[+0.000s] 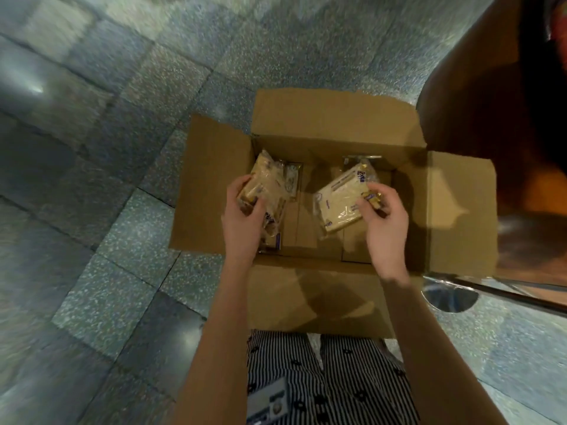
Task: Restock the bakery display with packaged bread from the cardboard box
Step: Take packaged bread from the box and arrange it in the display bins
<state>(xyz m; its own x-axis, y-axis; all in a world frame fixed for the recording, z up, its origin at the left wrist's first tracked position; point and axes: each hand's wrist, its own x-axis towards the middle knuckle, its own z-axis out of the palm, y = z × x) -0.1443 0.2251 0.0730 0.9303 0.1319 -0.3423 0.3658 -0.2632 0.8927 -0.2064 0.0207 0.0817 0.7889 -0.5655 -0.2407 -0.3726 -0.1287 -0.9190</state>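
Note:
An open cardboard box (310, 302) stands on the floor in front of my legs, all its flaps folded out. Over the box's left side my left hand (245, 213) grips a clear-wrapped bread package (267, 176) by its near end. My right hand (383, 216) pinches the right edge of a second, pale flat bread package (334, 200) above the box's middle right. More wrapped packs (291, 179) lie low inside the box along its left wall. The box floor shows between them.
Speckled grey floor tiles (122, 148) stretch to the left and behind the box. A dark wooden display or counter (497, 118) rises at the right, against the box's right flap. A round metal base (451, 297) with a pole sits at the right near corner.

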